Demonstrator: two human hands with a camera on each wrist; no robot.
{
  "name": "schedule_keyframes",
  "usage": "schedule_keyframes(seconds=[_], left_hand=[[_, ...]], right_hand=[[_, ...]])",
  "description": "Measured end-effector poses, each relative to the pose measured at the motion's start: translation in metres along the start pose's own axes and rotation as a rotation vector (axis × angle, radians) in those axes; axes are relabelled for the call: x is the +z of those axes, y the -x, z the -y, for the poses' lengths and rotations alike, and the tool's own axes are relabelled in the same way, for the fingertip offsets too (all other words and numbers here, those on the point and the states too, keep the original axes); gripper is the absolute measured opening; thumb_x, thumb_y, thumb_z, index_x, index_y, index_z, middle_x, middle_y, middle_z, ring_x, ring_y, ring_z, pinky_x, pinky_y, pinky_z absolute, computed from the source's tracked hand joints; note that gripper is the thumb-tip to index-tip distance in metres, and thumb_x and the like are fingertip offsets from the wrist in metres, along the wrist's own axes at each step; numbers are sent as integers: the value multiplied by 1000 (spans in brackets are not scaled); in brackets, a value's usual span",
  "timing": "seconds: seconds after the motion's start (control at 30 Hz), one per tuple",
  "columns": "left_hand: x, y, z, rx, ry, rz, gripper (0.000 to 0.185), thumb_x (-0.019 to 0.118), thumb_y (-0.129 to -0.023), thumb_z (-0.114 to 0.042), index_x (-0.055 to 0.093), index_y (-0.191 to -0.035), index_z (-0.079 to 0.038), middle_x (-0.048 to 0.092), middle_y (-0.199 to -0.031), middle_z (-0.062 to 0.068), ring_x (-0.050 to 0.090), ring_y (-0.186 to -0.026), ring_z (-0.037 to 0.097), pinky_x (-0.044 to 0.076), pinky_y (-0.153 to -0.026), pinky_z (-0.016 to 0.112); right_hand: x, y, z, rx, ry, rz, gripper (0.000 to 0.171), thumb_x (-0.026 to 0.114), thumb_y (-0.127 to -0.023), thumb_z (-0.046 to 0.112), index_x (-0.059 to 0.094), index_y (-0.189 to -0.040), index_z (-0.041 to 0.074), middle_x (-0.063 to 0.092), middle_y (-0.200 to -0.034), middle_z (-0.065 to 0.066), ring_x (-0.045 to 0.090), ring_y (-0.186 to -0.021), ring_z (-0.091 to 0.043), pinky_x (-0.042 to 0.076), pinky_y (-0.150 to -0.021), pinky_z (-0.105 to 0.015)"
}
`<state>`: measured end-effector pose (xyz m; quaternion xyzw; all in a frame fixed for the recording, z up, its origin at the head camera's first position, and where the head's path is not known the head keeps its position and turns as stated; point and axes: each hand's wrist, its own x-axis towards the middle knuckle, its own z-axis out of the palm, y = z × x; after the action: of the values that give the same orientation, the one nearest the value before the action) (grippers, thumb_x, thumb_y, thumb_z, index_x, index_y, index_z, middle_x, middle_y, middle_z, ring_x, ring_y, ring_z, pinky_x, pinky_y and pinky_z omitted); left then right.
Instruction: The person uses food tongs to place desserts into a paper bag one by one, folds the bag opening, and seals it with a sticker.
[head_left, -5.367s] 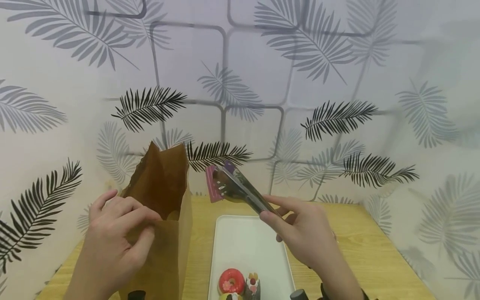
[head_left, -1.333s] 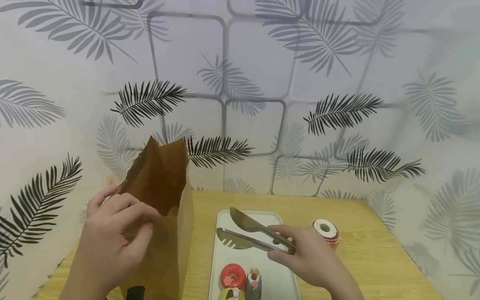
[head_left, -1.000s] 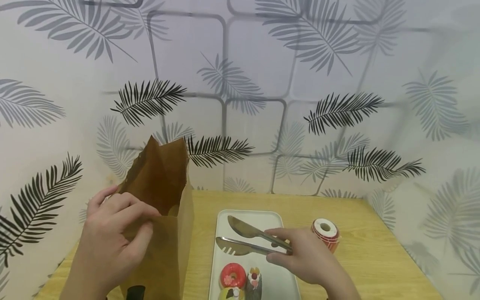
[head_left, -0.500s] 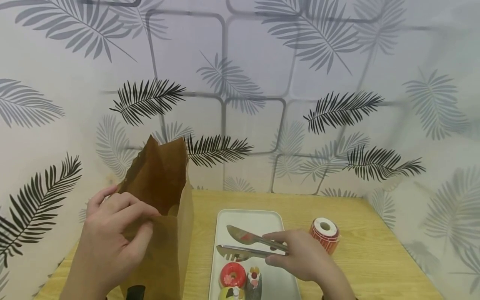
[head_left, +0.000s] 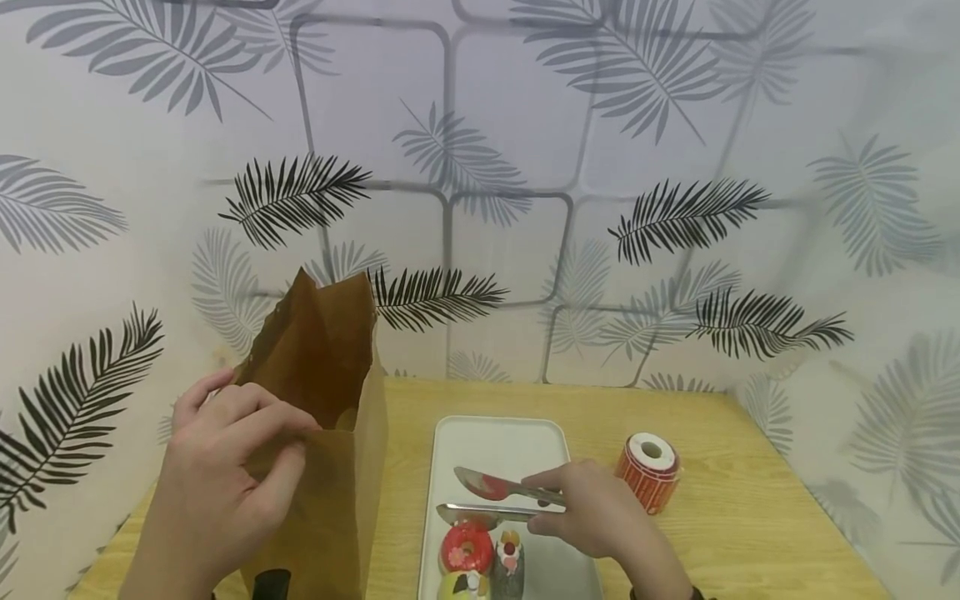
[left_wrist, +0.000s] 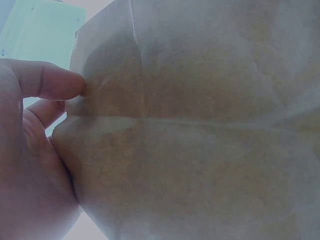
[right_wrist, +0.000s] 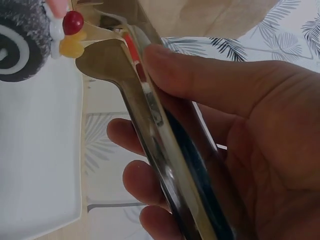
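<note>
Head view, item one: my right hand grips tongs over the red doughnut; left hand pinches paper bag rim; next, I judge, squeeze tongs gently.

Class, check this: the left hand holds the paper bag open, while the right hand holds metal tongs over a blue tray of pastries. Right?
Not quite. The tray is white, not blue, as the head view shows. The left hand does hold the paper bag, and the right hand holds the tongs.

The far half of the flat white tray lies bare. The tall brown paper bag blocks its left; the red-and-white tape roll stands right.
</note>
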<state>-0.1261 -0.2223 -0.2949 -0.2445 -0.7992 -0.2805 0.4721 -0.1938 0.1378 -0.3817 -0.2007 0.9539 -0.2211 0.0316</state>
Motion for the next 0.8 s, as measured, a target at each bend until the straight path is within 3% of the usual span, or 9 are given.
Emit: schedule_keyframes(seconds=[0.27,0.43,0.8], left_hand=[[1,0,-1,2,2,-1,24,60,-81,-2,74,-78,-22,65,-78,-9,53,-77,1,29,-120,38],[1,-1,-1,2,4,-3,25,60,-81,-2,74,-78,-22,65,-78,-9,52,-76,1,29,-119,40],[0,0,-2,-11,-12,8,23,60,-82,-3,74,-78,-21,65,-78,-8,52,-76,3,29,-120,39]], right_hand=[[4,-2,0,49,22,35,37,90,-78,31,82,-113,27,78,-95,3,56,-72,-12,47,-60,-32],[7,-5,-1,79,-18,74,31,90,-79,27,83,-109,26,78,-89,6,57,-70,-13,47,-61,-32],[7,-7,-1,40,0,93,21,87,-83,26,85,-104,27,80,-94,7,56,-72,-10,46,-62,-32]])
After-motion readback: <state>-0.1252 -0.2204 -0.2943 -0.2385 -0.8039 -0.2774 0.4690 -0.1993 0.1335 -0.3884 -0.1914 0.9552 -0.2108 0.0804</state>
